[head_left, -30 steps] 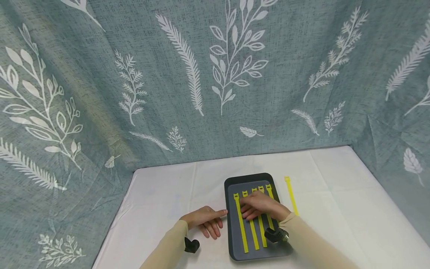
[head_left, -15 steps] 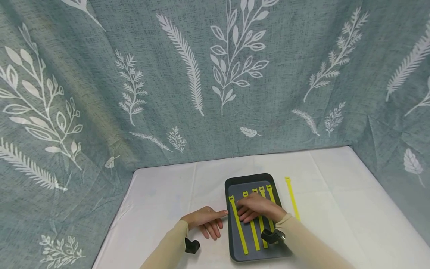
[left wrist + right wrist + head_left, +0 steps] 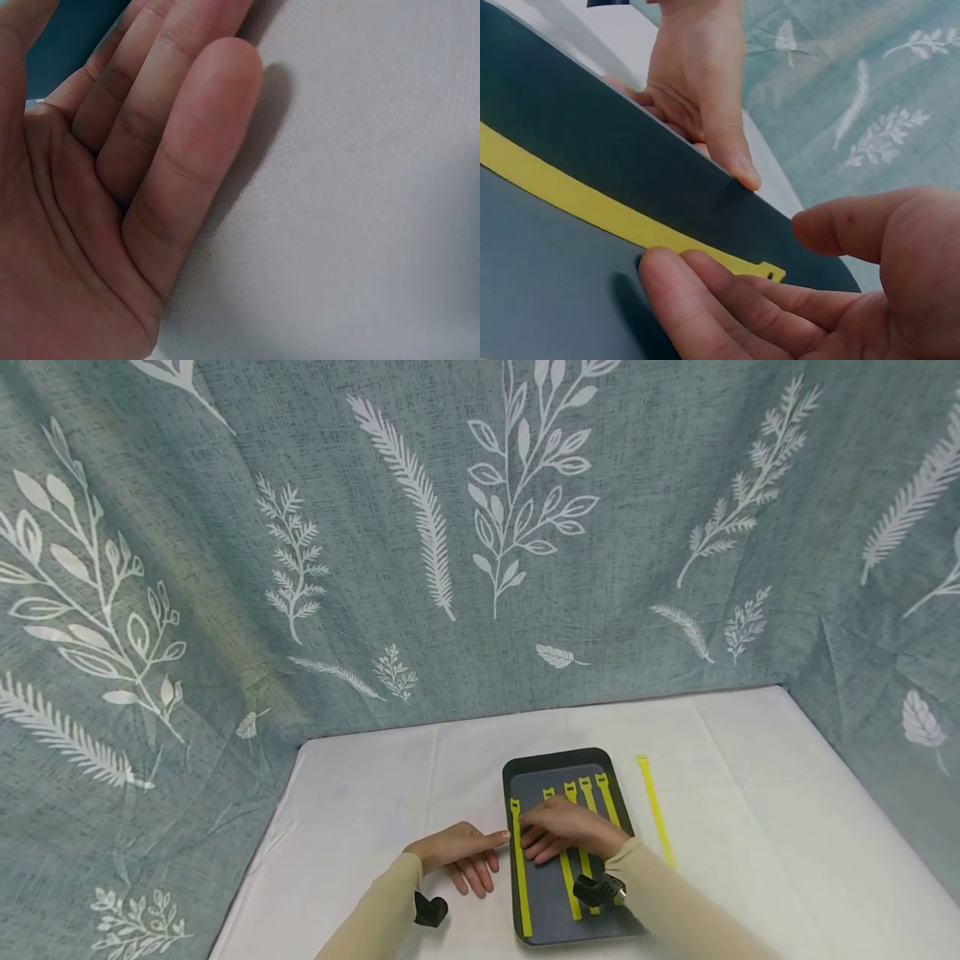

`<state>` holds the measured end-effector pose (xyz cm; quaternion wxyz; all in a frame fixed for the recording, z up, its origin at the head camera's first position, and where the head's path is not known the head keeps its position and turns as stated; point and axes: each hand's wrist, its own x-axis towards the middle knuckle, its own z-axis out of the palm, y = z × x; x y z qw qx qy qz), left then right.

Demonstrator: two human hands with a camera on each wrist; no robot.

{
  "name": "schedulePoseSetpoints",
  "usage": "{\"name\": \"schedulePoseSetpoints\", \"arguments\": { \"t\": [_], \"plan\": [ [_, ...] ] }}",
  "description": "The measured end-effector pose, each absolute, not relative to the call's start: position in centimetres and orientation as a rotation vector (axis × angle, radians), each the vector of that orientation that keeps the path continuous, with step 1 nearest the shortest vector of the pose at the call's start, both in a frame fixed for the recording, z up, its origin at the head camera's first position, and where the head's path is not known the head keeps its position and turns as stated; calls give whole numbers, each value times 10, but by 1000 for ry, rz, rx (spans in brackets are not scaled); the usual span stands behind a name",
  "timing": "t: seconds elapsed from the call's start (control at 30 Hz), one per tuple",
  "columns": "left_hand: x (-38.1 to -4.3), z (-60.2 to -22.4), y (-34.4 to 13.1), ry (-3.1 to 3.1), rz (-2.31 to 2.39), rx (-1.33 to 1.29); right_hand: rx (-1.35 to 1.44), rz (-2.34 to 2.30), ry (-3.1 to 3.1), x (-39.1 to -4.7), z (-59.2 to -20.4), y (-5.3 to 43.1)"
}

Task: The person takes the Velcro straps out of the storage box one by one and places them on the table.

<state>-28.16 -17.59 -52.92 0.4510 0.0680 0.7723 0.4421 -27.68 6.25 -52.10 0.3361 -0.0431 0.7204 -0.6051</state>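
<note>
A dark rectangular tray (image 3: 543,893) holds several yellow cable straps lying lengthwise. My right hand (image 3: 564,827) reaches into it; its fingertips meet the leftmost strap (image 3: 522,885), which lies along the left wall. In the right wrist view, the extended fingers touch that strap (image 3: 592,199) near its slotted head, while the thumb stands apart from them. My left hand (image 3: 457,847) is beside the tray, its thumb tip on the left rim and its other fingers loosely extended over the white cloth. The left wrist view shows that palm (image 3: 67,247) holding nothing. My right hand partly hides the middle straps.
Another yellow strap (image 3: 655,802) lies on the white tablecloth (image 3: 750,827) to the right of the tray, partly covered by the right sleeve (image 3: 660,893). A grey-green curtain (image 3: 630,635) with white leaf prints stands behind the table and along its sides.
My right hand has moved left inside the tray, and the leftmost strap has slid and turned until it lies along the left wall. The left hand stays in place.
</note>
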Motion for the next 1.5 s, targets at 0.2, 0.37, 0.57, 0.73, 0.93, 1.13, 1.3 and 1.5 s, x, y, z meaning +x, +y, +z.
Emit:
{"name": "schedulePoseSetpoints", "arguments": {
  "t": [0.2,0.37,0.57,0.73,0.93,1.13,1.3,1.5],
  "plan": [
    [-280,-531,-174,1900,1097,170,-106,-1583,1849,-276,-529,57],
    [-280,-532,-175,1906,1089,175,-149,-1586,1850,-274,-530,56],
    [-281,-532,-177,1916,1086,181,-164,-1640,1799,-274,-534,59],
    [-282,-532,-178,1919,1087,181,-175,-1715,1682,-276,-542,62],
    [-282,-532,-178,1920,1089,179,-195,-1776,1596,-279,-548,64],
    [-281,-532,-178,1916,1090,169,-205,-1799,1589,-278,-550,64],
    [-281,-531,-176,1917,1088,167,-209,-1802,1617,-277,-550,63],
    [-282,-532,-176,1923,1093,175,-240,-1791,1645,-275,-545,60]
  ]
}}
